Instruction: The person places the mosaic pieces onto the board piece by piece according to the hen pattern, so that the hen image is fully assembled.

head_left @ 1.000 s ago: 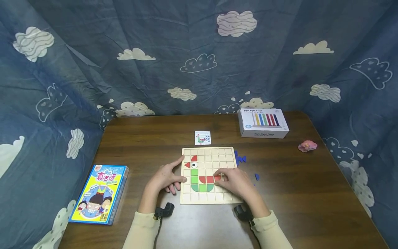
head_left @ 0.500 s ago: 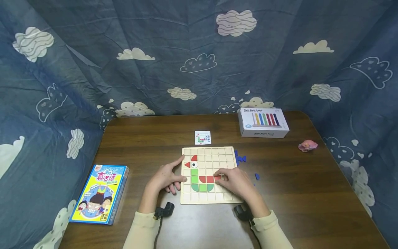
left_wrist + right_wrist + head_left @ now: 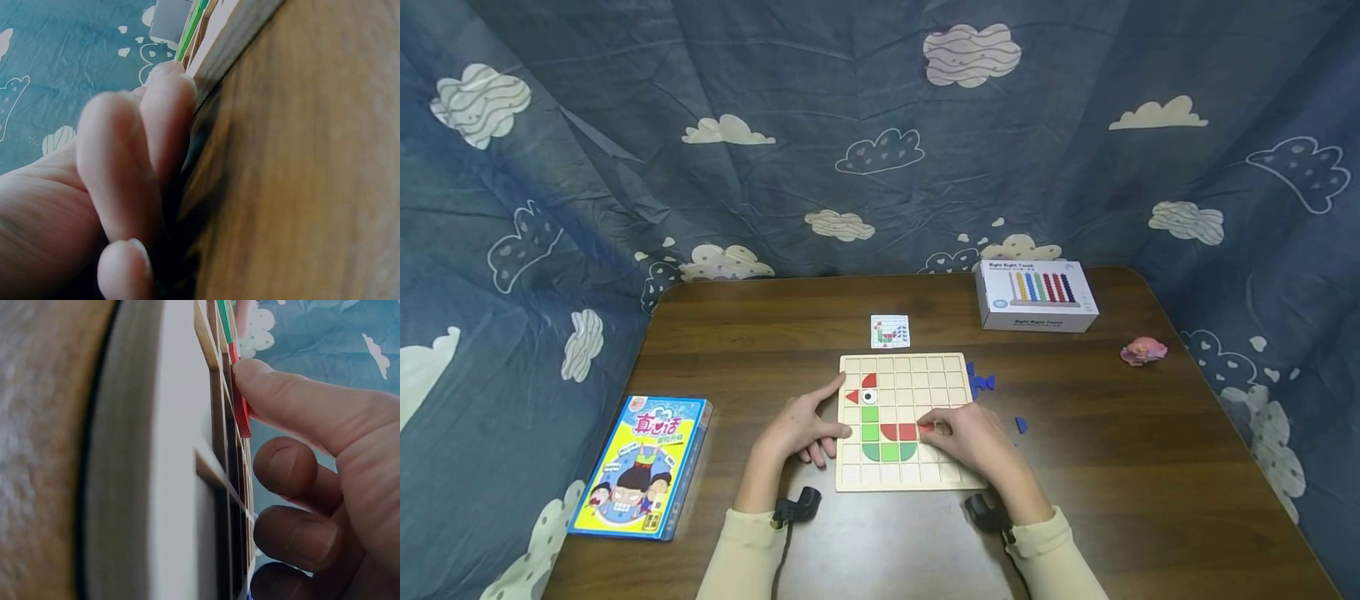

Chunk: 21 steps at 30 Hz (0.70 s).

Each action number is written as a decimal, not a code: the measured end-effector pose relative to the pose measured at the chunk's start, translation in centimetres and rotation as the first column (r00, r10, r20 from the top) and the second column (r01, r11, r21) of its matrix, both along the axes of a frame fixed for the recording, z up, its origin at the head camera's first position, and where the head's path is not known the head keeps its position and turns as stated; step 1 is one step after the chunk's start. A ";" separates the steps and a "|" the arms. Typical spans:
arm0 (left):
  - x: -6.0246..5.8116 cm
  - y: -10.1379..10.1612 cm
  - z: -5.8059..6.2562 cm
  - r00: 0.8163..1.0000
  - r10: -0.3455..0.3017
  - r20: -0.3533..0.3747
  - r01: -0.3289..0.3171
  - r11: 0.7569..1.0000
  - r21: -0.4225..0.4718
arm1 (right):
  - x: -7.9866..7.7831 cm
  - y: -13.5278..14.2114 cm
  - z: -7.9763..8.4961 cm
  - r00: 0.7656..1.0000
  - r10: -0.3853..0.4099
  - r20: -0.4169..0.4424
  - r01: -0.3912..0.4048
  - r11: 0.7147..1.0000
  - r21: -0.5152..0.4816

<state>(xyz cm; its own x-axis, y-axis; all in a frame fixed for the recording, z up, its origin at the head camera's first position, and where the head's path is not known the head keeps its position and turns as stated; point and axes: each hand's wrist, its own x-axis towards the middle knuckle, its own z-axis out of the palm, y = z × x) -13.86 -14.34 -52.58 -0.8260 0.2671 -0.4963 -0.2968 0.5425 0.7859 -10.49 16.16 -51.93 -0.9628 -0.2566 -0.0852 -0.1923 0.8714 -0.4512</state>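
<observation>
A pale wooden grid board [image 3: 928, 477] lies on the table with flat tiles in its squares. Red tiles, green tiles [image 3: 890, 452] and a round eye tile [image 3: 868, 397] form a bird-like figure. My right hand [image 3: 966, 433] pinches a red tile [image 3: 240, 403] at the right end of the red row; its shape is mostly hidden by the fingers. In the right wrist view the thumb rests on this tile while the other fingers are bent beside the board. Along the board's left edge, my left hand [image 3: 801, 427] presses with two spread digits, the remaining fingers loosely bent below.
Behind the board lies a small picture card [image 3: 890, 332] with a similar figure. Several blue tiles [image 3: 979, 382] sit at the board's right edge, with another blue tile [image 3: 1021, 426] farther off. A white box [image 3: 1037, 297], a pink object [image 3: 1143, 351] and a colourful box [image 3: 638, 468] stand around.
The red tile under the right fingers shows slightly less than before. Otherwise both hands and the board stay in place.
</observation>
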 end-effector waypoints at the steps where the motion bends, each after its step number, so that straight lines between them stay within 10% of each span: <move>1: 0.0 0.0 0.0 1.000 -0.002 -0.002 0.002 1.000 0.002 | 0.0 0.0 0.0 1.000 0.003 -0.008 -0.003 1.000 0.015; 21: 0.1 0.0 -0.2 1.000 -0.006 -0.013 0.005 1.000 -0.006 | 0.1 0.1 -0.2 0.999 -0.011 -0.032 0.011 1.000 0.001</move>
<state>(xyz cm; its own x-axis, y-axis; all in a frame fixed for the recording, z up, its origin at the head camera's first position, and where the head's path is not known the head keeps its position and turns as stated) -13.76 -14.30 -52.76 -0.8312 0.2685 -0.4868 -0.2832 0.5491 0.7863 -10.37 16.23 -52.08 -0.9678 -0.2459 -0.0544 -0.1972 0.8743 -0.4435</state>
